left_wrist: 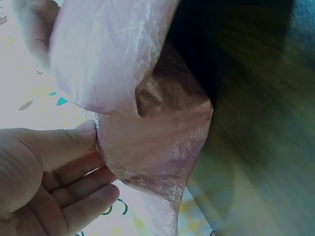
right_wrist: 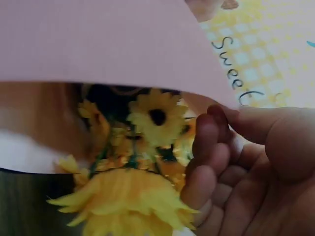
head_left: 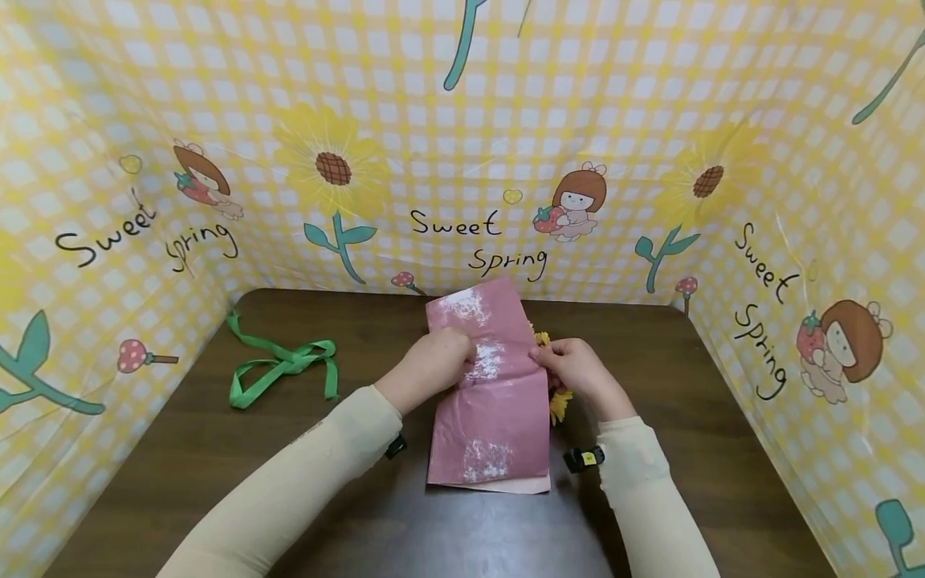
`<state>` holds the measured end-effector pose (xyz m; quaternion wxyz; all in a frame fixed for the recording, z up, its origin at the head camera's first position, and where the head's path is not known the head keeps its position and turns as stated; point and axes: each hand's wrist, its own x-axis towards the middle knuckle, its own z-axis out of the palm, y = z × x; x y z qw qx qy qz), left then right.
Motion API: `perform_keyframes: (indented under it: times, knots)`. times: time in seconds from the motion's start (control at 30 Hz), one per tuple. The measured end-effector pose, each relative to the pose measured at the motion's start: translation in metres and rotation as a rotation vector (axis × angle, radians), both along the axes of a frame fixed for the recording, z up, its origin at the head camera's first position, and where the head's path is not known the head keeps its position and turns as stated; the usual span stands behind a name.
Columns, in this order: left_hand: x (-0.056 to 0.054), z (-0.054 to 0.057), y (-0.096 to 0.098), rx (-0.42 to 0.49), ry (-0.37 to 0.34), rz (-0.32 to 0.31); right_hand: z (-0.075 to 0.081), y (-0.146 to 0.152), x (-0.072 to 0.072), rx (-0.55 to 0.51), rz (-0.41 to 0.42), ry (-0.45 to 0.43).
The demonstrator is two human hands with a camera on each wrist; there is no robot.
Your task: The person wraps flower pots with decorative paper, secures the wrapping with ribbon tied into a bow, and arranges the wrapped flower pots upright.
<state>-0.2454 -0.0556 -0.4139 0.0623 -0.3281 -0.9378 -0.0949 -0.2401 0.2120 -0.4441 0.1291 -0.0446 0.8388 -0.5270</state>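
Observation:
A sheet of pink wrapping paper (head_left: 491, 417) with white patches is folded over in the middle of the table. Yellow artificial flowers (right_wrist: 157, 115) poke out from under its right side; their stems are hidden beneath the paper. My left hand (head_left: 439, 357) is at the paper's left side, and in the left wrist view its thumb and forefinger pinch the crinkled edge. Opposite it, my right hand (head_left: 578, 371) pinches the right edge between thumb and forefinger, just above the flowers. In the right wrist view a large yellow bloom (right_wrist: 128, 204) hangs out below the paper.
A loosely looped green ribbon (head_left: 285, 361) lies on the brown table (head_left: 376, 514), left of the paper. Yellow checked cloth (head_left: 614, 96) with printed flowers and figures walls the table's back and both sides. The paper's far end reaches the back edge.

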Motion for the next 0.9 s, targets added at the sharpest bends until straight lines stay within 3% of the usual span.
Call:
perform_keyframes:
  times: [0.1, 0.27, 0.47, 0.6, 0.7, 0.8, 0.9]
  knots:
    - [0.0, 0.0, 0.0, 0.006, 0.006, -0.02, 0.007, 0.009, 0.008, 0.065, 0.083, -0.034]
    - [-0.002, -0.002, -0.004, 0.013, 0.022, -0.045, 0.012, 0.021, 0.021, 0.125, 0.339, -0.112]
    - [-0.003, -0.003, -0.006, 0.016, 0.022, -0.038, 0.012, 0.028, 0.023, 0.099, 0.429, -0.095]
    - [-0.004, -0.004, -0.004, 0.018, 0.007, -0.024, 0.011, 0.038, 0.021, 0.121, 0.389, -0.101]
    - [-0.003, -0.006, -0.002, 0.025, 0.006, -0.008, 0.011, 0.043, 0.021, 0.167, 0.298, -0.085]
    - [-0.001, -0.007, 0.0, 0.034, 0.007, 0.023, 0.02, 0.038, 0.025, 0.313, 0.18, 0.062]
    - [0.004, -0.008, 0.001, 0.043, 0.015, 0.069, 0.041, 0.019, 0.04, 0.499, 0.037, 0.275]
